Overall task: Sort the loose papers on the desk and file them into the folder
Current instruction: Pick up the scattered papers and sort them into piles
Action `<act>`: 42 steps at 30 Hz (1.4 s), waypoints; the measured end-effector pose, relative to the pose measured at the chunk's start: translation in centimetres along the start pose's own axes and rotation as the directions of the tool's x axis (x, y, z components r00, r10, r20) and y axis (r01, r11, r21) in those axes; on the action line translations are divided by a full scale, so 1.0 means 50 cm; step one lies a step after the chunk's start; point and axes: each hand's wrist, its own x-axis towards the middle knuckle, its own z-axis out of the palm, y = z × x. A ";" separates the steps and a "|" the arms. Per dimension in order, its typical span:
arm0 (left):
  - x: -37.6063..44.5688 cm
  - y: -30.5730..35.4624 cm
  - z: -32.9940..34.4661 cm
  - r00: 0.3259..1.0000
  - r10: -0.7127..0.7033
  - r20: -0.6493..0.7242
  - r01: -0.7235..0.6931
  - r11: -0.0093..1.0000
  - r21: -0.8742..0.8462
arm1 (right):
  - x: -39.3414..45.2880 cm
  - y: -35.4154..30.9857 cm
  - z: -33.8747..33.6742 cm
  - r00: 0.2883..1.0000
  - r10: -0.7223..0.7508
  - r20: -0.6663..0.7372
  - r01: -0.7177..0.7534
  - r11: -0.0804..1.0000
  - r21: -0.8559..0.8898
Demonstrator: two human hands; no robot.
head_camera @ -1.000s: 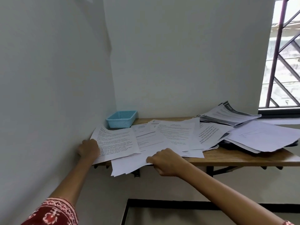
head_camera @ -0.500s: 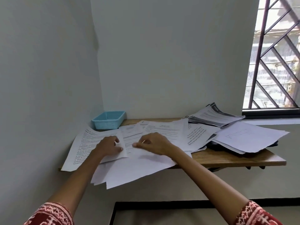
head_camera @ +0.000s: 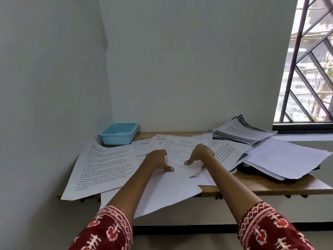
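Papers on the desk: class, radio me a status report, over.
Left hand and right hand rest on papers mid-desk. Nothing filed; folder not identifiable. Sheets overhang desk front edge.

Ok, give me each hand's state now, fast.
Left hand: open, fingers resting on the loose papers.
Right hand: open, fingers spread, pressing the same papers.

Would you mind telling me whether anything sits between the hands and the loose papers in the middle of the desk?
Nothing visible does. The left hand and the right hand already rest on the middle papers. The folder cannot be clearly made out; something dark lies under the right-hand sheets.
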 end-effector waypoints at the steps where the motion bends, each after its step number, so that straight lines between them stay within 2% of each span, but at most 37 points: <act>1: 0.003 -0.002 0.003 1.000 -0.008 -0.010 0.008 1.000 0.007 | 0.007 -0.004 0.001 1.000 0.003 0.008 -0.004 0.998 0.065; 4: 0.005 -0.002 0.007 0.999 -0.004 -0.038 0.004 1.000 0.022 | 0.013 -0.010 0.005 0.995 0.037 -0.091 -0.011 0.963 0.269; 7: 0.003 -0.003 0.011 0.999 0.007 -0.048 -0.008 1.000 -0.001 | 0.016 -0.003 -0.005 0.969 0.029 -0.245 0.066 0.926 0.371; 11: 0.000 -0.009 0.014 0.998 0.009 -0.060 -0.011 1.000 -0.028 | 0.021 0.002 -0.039 0.927 0.019 -0.375 0.176 0.861 0.477; 17: -0.009 -0.013 0.020 0.995 0.012 -0.099 -0.025 0.991 -0.133 | 0.023 0.004 -0.072 0.907 0.022 -0.421 0.258 0.760 0.597; 21: -0.016 -0.020 0.028 0.993 0.007 -0.121 -0.029 0.982 -0.186 | 0.026 0.009 -0.075 0.907 0.084 -0.413 0.260 0.660 0.705; 26: -0.018 -0.030 0.028 0.990 0.010 -0.139 -0.024 0.995 -0.099 | 0.032 0.020 -0.091 0.873 0.164 -0.459 0.303 0.556 0.774; 29: -0.024 -0.032 0.022 0.991 -0.007 -0.135 0.001 0.999 -0.041 | 0.032 0.023 -0.122 0.814 0.235 -0.532 0.372 0.492 0.787; 34: -0.025 -0.036 0.021 0.991 -0.015 -0.130 0.013 1.000 -0.013 | 0.008 0.030 -0.192 0.585 0.413 -0.698 0.530 0.457 0.715; 36: -0.028 -0.035 0.020 0.992 -0.007 -0.126 0.004 1.000 -0.025 | 0.000 0.031 -0.214 0.526 0.468 -0.710 0.579 0.415 0.702; 38: -0.034 -0.038 0.017 0.987 -0.016 -0.163 0.004 0.997 -0.073 | 0.001 0.028 -0.222 0.551 0.472 -0.688 0.578 0.380 0.723; 40: -0.043 -0.049 0.012 0.947 -0.098 -0.306 0.028 0.973 -0.227 | 0.005 0.016 -0.212 0.636 0.414 -0.651 0.541 0.362 0.759; 42: -0.061 -0.068 -0.003 0.816 -0.296 -0.496 0.056 0.895 -0.442 | 0.007 -0.006 -0.187 0.743 0.322 -0.587 0.480 0.355 0.803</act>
